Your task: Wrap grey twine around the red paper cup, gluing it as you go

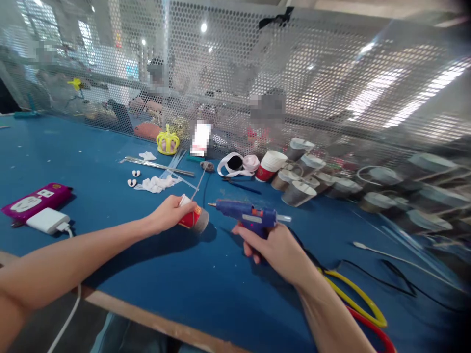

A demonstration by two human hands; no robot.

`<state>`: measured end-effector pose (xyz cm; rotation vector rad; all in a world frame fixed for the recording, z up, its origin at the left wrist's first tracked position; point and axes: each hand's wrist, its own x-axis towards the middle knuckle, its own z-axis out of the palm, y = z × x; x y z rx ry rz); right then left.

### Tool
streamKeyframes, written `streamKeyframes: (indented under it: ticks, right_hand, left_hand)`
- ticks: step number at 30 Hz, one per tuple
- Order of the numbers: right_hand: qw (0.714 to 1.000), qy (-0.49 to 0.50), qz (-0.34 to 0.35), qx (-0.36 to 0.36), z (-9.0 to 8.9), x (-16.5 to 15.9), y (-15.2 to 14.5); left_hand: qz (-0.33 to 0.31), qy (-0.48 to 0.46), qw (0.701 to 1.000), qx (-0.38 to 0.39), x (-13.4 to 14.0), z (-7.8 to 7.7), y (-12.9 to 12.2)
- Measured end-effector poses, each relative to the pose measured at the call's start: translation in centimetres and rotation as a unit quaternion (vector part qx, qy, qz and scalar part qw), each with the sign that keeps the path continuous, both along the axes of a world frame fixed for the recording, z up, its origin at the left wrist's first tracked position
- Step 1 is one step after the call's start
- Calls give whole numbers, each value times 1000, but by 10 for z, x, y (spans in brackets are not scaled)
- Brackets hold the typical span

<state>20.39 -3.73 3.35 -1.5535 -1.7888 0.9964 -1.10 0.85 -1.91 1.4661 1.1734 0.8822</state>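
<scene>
My left hand [166, 214] is closed around a red paper cup [188, 218], tipped on its side above the blue table. Grey material [201, 221] covers the cup's right end, and a thin pale strip [200, 182] sticks up beside it. In my right hand [271, 246] is a blue hot glue gun [235, 210], its nozzle [211, 204] pointing left at the cup with a gap between them. A clear glue stick [284, 218] protrudes from the gun's back. My fingers wrap its handle; whether the trigger is pressed I cannot tell.
Stacked paper cups [271, 164] and several grey-wrapped cups [299, 194] line the back right. A perforated screen [331, 88] stands behind. White scraps [158, 184], a yellow crown [168, 142], a purple pouch [40, 201], a white power bank [47, 220] and yellow-handled tool [358, 289] lie around.
</scene>
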Motion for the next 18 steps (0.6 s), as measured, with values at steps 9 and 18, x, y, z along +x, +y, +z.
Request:
streamKeyframes:
  ticks: [9,18]
  right_hand:
    - [992,-118,10,49,-5,-10,-7]
    - [986,-124,45,103,-11,-10,-7]
  left_hand:
    - [-21,15,1000,12,-1,-1,3]
    - [-16,14,1000,10,-2,-4,4]
